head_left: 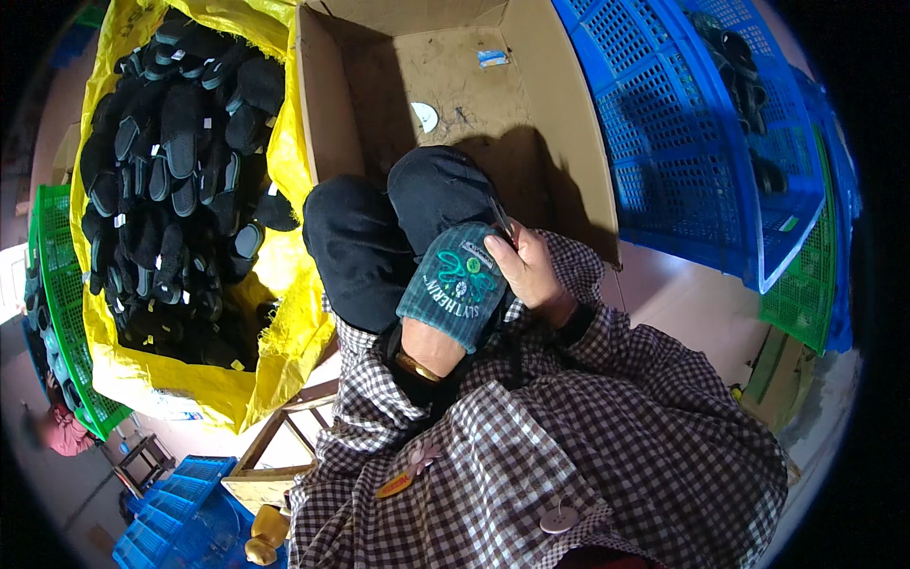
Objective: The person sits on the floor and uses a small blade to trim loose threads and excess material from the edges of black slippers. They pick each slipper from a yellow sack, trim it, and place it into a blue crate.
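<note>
A teal plaid slipper (431, 289) with green and pale embroidery is above my lap. My left hand (431, 348) reaches into its opening, so the fingers are hidden inside it; a gold-coloured bangle shows at the wrist. At the slipper's other end is my right hand (533, 273), closed, with its thumb by the small label. Dark, thin-bladed snips (500, 216) stick up from the right hand. Their lower part is hidden in the grip.
An open cardboard box (455, 71) with scraps inside stands ahead of my knees. To its left, a yellow sack (123, 365) holds many black slippers (180, 133). Blue crates (664, 142) stand at right, a green crate (71, 284) at far left. A wooden stool (256, 488) is lower left.
</note>
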Motion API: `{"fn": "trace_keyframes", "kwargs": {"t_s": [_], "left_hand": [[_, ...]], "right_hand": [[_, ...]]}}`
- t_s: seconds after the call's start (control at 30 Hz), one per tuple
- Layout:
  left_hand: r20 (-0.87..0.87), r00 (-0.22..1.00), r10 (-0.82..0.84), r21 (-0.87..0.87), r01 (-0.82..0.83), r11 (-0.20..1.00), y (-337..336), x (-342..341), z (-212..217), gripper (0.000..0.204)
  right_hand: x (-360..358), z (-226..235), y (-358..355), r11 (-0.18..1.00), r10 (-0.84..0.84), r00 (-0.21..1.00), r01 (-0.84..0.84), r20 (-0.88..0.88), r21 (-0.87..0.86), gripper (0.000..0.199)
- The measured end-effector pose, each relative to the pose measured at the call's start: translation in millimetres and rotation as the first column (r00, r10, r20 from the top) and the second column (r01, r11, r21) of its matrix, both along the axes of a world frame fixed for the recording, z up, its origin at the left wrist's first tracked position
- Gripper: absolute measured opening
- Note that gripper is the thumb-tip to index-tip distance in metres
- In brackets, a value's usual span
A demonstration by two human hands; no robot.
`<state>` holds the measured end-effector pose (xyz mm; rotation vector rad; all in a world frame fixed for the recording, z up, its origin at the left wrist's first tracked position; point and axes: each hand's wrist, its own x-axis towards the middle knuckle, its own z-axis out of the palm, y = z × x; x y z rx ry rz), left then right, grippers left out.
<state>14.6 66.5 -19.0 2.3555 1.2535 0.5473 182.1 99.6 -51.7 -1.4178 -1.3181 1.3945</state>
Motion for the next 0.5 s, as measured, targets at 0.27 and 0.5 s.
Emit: {"fn": "trace_keyframes", "kwargs": {"t_s": [0.27,0.5], "left_hand": [[0.189,0.980,0.065,-0.263,-0.013,0.965,-16,-2,-15,0.039],[0.504,0.849,0.158,-0.636,0.241,0.733,-15,-68,48,0.028]], "right_hand": [[8,-1,-2,0.996,0.047,0.994,-0.039,-0.100,0.081,0.021],[27,5,2,0.975,0.161,0.950,-0.196,-0.268,-0.108,0.029]]}}
